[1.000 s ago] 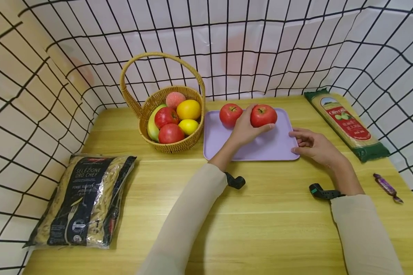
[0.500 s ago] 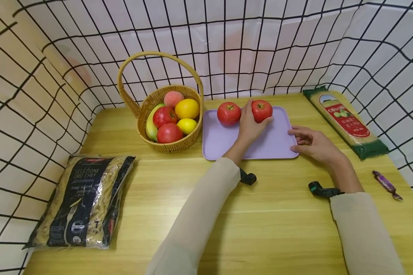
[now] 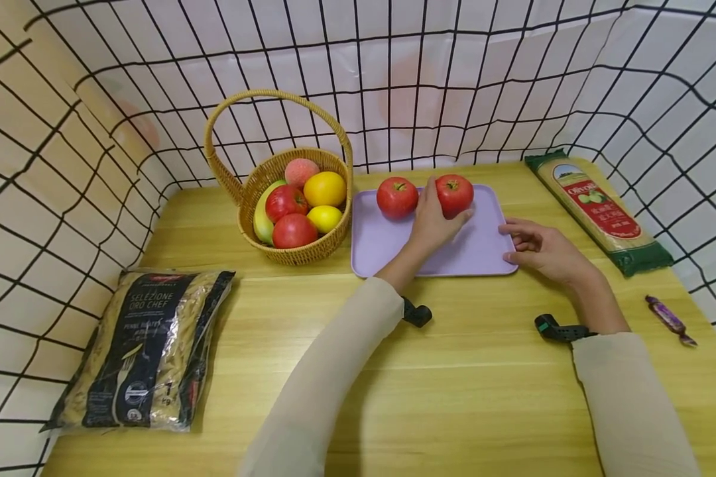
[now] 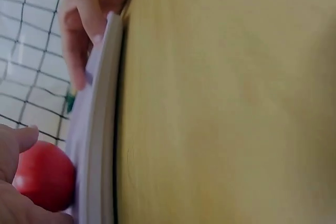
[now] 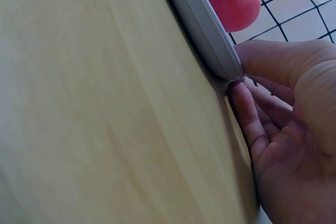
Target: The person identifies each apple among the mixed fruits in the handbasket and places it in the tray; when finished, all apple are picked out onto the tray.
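In the head view, a lilac tray (image 3: pixel 386 255) bears two red tomatoes near its back edge. My left hand (image 3: pixel 432 225) holds the right tomato (image 3: pixel 455 193), fingers at its left side and thumb at its front. The left tomato (image 3: pixel 396 197) sits just left of those fingers. My right hand (image 3: pixel 539 250) grips the tray's right end near the front corner. In the right wrist view, the thumb (image 5: pixel 268 61) lies against the rim and the other fingers are curled below it. The left wrist view shows the held tomato (image 4: pixel 46 177) beside the left thumb.
A wicker basket (image 3: pixel 328 246) of fruit with a tall handle stands left of the tray. A pasta bag (image 3: pixel 149 351) lies at the left, a spaghetti pack (image 3: pixel 599 209) at the back right. One wrapped candy (image 3: pixel 670 320) lies right. Grid-patterned sheeting borders the table.
The left forearm has swung right, then partly back. Its fingers have shifted from over the tomato's top edge to its left side. The right hand keeps its place at the tray.
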Demonstrator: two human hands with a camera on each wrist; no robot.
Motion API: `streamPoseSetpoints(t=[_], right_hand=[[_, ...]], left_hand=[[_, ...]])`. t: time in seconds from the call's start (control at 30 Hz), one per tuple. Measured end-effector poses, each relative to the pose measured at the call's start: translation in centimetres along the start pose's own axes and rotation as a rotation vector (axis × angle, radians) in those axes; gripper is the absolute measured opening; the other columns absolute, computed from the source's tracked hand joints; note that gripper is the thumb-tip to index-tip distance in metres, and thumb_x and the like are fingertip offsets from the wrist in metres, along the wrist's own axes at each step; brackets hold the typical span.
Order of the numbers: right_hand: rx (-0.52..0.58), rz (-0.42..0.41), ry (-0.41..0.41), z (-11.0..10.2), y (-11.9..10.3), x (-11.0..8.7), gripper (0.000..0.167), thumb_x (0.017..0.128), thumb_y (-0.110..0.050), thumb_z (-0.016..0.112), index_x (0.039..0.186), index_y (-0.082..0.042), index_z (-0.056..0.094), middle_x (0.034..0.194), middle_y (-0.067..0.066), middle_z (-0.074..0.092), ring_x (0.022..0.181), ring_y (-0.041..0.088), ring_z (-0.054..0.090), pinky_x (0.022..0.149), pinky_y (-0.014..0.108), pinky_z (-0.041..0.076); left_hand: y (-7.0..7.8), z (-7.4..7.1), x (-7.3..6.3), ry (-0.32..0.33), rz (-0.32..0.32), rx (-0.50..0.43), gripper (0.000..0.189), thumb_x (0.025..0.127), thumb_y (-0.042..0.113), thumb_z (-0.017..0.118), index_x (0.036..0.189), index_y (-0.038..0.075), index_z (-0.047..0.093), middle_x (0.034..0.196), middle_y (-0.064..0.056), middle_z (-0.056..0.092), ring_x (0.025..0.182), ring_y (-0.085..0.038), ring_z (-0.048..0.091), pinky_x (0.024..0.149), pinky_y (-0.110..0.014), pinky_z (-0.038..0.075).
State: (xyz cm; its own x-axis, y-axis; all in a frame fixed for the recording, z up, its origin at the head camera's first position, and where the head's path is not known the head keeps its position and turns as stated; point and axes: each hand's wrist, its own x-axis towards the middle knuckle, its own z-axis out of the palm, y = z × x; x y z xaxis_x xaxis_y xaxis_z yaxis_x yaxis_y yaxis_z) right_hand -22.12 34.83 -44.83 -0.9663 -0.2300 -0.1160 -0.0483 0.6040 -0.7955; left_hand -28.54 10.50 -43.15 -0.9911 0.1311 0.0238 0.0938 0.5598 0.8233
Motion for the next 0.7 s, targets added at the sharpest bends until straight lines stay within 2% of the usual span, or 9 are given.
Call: streamPoseSetpoints(t=[0.17, 0.23, 0.4, 0.53, 0.7], right_hand=[[0.007, 0.01, -0.006, 0.0, -0.1, 0.1, 0.055, 0.098, -0.015, 0.072, 0.149, -0.009, 0.054, 0.164, 0.009, 0.034, 0.107, 0.017, 0.045, 0.081, 0.01, 0.042], [0.008, 0.023, -0.009, 0.0, -0.1, 0.1, 0.055, 0.098, -0.015, 0.071, 0.15, -0.009, 0.053, 0.165, 0.008, 0.034, 0.108, 0.019, 0.044, 0.081, 0.01, 0.042], [0.006, 0.042, -0.012, 0.0, -0.2, 0.2, 0.055, 0.099, -0.015, 0.071, 0.15, -0.01, 0.053, 0.164, 0.007, 0.034, 0.11, 0.021, 0.043, 0.082, 0.01, 0.041], [0.007, 0.039, -0.013, 0.0, -0.2, 0.3, 0.055, 0.099, -0.015, 0.07, 0.15, -0.009, 0.053, 0.164, 0.007, 0.034, 0.11, 0.02, 0.043, 0.082, 0.01, 0.041], [0.001, 0.048, -0.009, -0.1, -0.2, 0.2, 0.055, 0.099, -0.016, 0.07, 0.15, -0.01, 0.052, 0.165, 0.007, 0.033, 0.11, 0.02, 0.043, 0.082, 0.011, 0.04]], left_hand=[[-0.1, -2.6, -2.0, -0.056, 0.101, 0.017, 0.095, 0.093, 0.039, 0.075, 0.164, 0.008, 0.02, 0.168, -0.008, 0.031, 0.155, -0.023, 0.032, 0.125, -0.04, 0.032], [-0.3, -3.9, -2.8, -0.074, 0.155, 0.009, 0.093, 0.092, 0.038, 0.075, 0.163, 0.008, 0.023, 0.166, -0.009, 0.035, 0.152, -0.025, 0.038, 0.123, -0.041, 0.036], [-0.8, -7.8, -4.6, -0.098, 0.271, -0.013, 0.085, 0.092, 0.041, 0.076, 0.161, 0.014, 0.033, 0.163, -0.005, 0.041, 0.143, -0.023, 0.05, 0.115, -0.034, 0.045], [-1.6, -11.4, -5.9, -0.057, 0.331, 0.034, 0.083, 0.09, 0.044, 0.078, 0.158, 0.016, 0.039, 0.158, -0.007, 0.047, 0.139, -0.024, 0.052, 0.114, -0.034, 0.046], [-3.2, -15.2, -7.2, 0.016, 0.362, 0.104, 0.078, 0.087, 0.043, 0.081, 0.151, 0.013, 0.049, 0.145, -0.009, 0.057, 0.126, -0.026, 0.059, 0.107, -0.037, 0.052]])
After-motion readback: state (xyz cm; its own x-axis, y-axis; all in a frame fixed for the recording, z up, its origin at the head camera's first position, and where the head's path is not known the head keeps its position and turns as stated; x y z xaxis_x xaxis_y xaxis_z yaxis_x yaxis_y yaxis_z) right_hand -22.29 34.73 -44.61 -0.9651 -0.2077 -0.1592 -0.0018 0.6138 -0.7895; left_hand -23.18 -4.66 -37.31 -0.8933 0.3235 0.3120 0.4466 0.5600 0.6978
